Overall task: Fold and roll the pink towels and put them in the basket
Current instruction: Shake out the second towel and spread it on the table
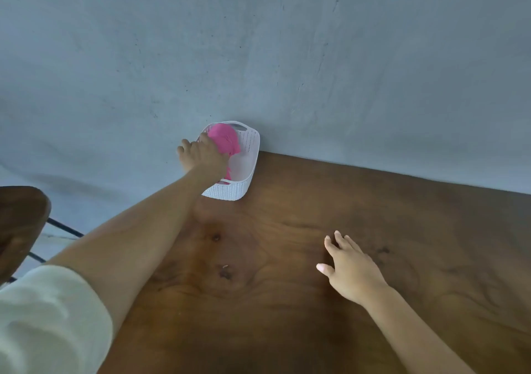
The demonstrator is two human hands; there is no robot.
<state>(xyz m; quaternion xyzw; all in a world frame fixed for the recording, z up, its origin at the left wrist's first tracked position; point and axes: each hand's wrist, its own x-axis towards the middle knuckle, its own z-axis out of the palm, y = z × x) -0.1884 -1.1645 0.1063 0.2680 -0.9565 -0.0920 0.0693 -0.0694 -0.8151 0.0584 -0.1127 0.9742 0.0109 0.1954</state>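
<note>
A white woven plastic basket [249, 155] stands at the far left corner of the wooden table, against the wall. Pink towel [225, 141] fills its left side. My left hand [202, 154] reaches over the basket's left rim and grips the pink towel, fingers curled round it; part of the towel is hidden under the hand. My right hand [349, 264] rests flat on the table to the right, fingers straight and spread, holding nothing.
The brown wooden table [287, 287] runs up to a grey-blue wall [258, 43]. A dark wooden chair back [20, 221] with black metal bars stands left of the table. The basket's right half shows its bare white floor.
</note>
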